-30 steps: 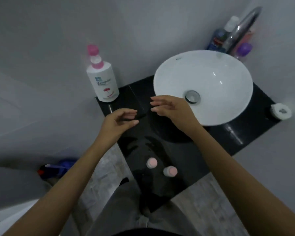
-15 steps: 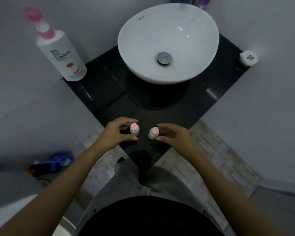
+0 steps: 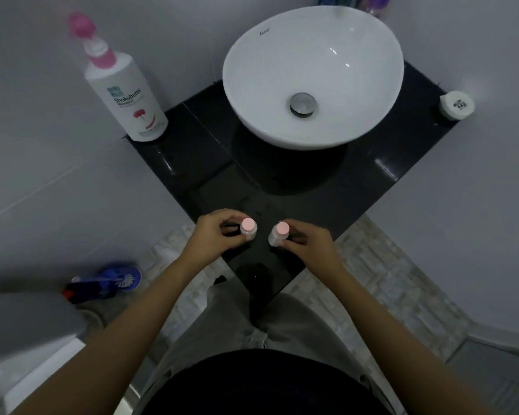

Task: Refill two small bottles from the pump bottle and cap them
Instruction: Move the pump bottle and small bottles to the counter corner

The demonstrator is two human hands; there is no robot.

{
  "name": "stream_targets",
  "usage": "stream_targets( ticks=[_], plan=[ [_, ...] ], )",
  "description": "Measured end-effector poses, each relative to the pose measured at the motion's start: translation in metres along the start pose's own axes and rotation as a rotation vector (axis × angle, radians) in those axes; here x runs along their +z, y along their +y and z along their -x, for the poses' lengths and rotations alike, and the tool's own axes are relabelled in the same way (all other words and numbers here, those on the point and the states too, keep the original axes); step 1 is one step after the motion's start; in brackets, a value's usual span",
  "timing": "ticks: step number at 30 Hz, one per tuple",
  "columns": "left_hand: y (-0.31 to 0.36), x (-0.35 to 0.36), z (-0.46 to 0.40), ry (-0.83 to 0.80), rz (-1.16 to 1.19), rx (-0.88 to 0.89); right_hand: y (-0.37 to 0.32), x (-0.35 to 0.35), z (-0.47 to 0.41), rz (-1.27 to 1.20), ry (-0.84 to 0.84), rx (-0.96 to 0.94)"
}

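Note:
Two small white bottles with pink caps stand near the front corner of the black counter (image 3: 327, 199). My left hand (image 3: 216, 235) is closed around the left small bottle (image 3: 248, 228). My right hand (image 3: 306, 244) grips the right small bottle (image 3: 278, 232), which leans slightly left. Both pink caps are on. The tall white pump bottle (image 3: 126, 94) with its pink pump head stands at the counter's far left corner, well away from both hands.
A white bowl sink (image 3: 312, 76) fills the back of the counter. A small white round container (image 3: 456, 105) sits at the right corner. On the tiled floor at left lies a blue brush (image 3: 114, 281). Bottles stand behind the sink at the top edge.
Both hands came back from near the sink to the front corner and closed on the two small bottles. The camera tilted down toward them.

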State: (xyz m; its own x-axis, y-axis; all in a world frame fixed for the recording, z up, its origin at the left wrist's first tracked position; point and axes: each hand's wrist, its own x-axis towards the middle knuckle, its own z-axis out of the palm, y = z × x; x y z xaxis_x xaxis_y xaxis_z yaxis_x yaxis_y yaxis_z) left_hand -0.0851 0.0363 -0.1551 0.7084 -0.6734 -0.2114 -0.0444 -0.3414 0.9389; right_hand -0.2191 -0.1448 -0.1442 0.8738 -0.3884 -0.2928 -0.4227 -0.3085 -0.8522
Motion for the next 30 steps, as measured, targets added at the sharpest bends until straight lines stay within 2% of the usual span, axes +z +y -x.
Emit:
stream_targets(
  ticks=[8, 17, 21, 30],
  plan=[
    [0.011, -0.032, 0.001, 0.334, 0.065, 0.007, -0.046, -0.005, -0.045, 0.003, -0.076, -0.157],
    [0.018, -0.113, -0.037, 0.675, -0.054, -0.046, -0.135, 0.036, -0.163, 0.109, -0.142, -0.402],
    [0.009, -0.127, -0.061, 0.755, -0.076, -0.058, -0.151, 0.064, -0.207, 0.144, -0.181, -0.403],
    [-0.013, -0.147, -0.101, 0.817, -0.056, -0.114, -0.150, 0.101, -0.257, 0.225, -0.269, -0.355]
  ],
)
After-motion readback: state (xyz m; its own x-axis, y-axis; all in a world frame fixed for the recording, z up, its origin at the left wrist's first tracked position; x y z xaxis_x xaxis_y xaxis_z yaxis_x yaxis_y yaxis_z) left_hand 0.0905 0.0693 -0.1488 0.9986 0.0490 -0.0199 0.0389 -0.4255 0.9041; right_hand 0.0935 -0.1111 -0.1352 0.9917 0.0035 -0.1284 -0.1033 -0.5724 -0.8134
